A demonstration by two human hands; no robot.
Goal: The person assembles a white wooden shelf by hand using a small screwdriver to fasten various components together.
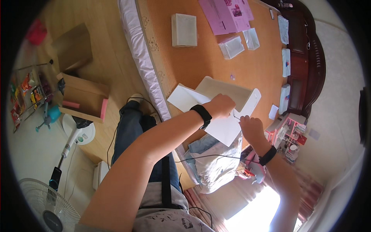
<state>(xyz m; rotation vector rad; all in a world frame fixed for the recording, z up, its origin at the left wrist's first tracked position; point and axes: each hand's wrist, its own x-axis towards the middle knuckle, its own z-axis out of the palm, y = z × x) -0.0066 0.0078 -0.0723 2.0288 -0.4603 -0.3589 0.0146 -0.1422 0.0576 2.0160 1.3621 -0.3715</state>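
A white box (253,101) with spread flaps lies on the orange bed mat in front of me. My left hand (221,106), a dark band at its wrist, is closed over the box's near side with its fingers curled inward. Close by on the right, my right hand (252,129) is closed in a pinch, also with a dark band at the wrist. A small thin piece seems to show between the two hands, too small to name. Below them a white flap (224,131) hangs toward a pile of folded cloth (218,166).
Farther along the mat (212,65) sit a cream box (184,30), two small clear-white boxes (232,47) and a pink carton (224,17). On the floor to the left are an open cardboard box (87,92) and a fan (50,207). A dark cable (208,156) crosses near my arms.
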